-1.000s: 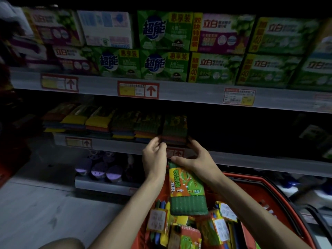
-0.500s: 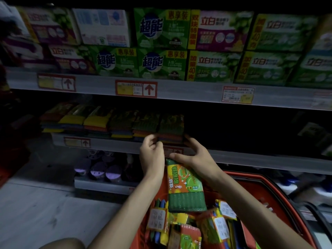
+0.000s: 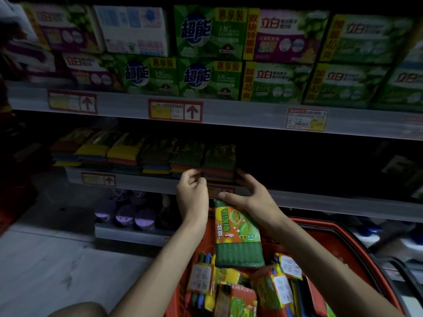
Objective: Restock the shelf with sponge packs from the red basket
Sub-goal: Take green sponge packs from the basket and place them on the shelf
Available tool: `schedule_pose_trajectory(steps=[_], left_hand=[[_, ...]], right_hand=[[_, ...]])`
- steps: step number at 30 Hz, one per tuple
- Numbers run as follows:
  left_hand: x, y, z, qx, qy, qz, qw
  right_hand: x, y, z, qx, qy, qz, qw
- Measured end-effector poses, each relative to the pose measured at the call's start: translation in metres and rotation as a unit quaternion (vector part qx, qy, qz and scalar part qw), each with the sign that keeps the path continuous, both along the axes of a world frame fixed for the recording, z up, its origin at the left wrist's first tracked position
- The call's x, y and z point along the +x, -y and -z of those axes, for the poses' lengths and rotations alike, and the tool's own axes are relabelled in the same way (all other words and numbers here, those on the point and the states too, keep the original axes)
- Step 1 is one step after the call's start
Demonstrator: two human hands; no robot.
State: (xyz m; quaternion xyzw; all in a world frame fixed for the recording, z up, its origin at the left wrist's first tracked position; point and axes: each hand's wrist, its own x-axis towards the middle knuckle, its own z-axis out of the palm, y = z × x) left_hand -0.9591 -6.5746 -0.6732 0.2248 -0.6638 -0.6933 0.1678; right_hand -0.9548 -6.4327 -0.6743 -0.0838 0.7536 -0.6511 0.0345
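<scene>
At the bottom centre of the frame sits the red basket [image 3: 332,227], its rim curving off to the lower right. It is crowded with loose sponge packs [image 3: 238,298], some showing white back labels. One green sponge pack [image 3: 238,234] stands upright among them, taller than the rest, with its green scouring face towards the bottom and its printed header towards the top.

Two bare forearms rise from the lower edge towards the middle of the frame. The left grip [image 3: 192,195] is at the front left corner of the end stack [image 3: 218,161] on the middle shelf [image 3: 146,181]. Its fingers are curled, and in the dim light I cannot tell whether they pinch the stack or only rest against it. The right grip [image 3: 254,197] is released: its fingers are stretched out to the stack's lower right corner and touch it. Its thumb is spread wide just above the top edge of the green sponge pack.

The end stack closes a row of shelved sponge packs [image 3: 123,152] running towards the left of the frame, yellow, orange and blue layers showing at their front edges. To the right of the stack the shelf is in darkness. A price tag [image 3: 98,179] with an arrow sits on the shelf lip.

Lower left of centre, a bottom shelf carries purple-lidded items [image 3: 124,216], with grey floor [image 3: 45,259] in front.

Across the top, the upper shelf [image 3: 229,117] holds stacked green and purple soap boxes [image 3: 206,35], with a red-framed label [image 3: 175,109] on its lip.
</scene>
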Motion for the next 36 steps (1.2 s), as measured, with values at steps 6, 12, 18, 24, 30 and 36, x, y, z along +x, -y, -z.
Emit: schedule_pose_trajectory(steps=[6,12,18,24,30,36], left_hand=[[0.002,0.003,0.0,-0.011,0.001,-0.005,1.0],[0.009,0.008,-0.003,-0.012,0.004,0.024,1.0],[0.039,0.003,-0.009,-0.001,0.015,0.111,0.994],[0.092,-0.018,-0.017,0.013,0.079,0.315,0.946],[0.106,-0.046,-0.005,0.006,0.147,0.464,0.873],[0.114,-0.071,0.008,0.044,0.13,0.461,0.877]], right_hand=[[0.002,0.002,-0.001,0.014,-0.01,-0.016,1.0],[0.004,-0.004,-0.006,0.026,-0.009,-0.014,1.0],[0.016,-0.03,-0.017,0.065,0.004,0.027,0.997],[0.044,-0.081,-0.035,0.046,-0.03,0.078,0.995],[0.069,-0.121,-0.041,0.002,-0.027,0.107,0.994],[0.083,-0.129,-0.037,-0.044,-0.035,0.123,0.991]])
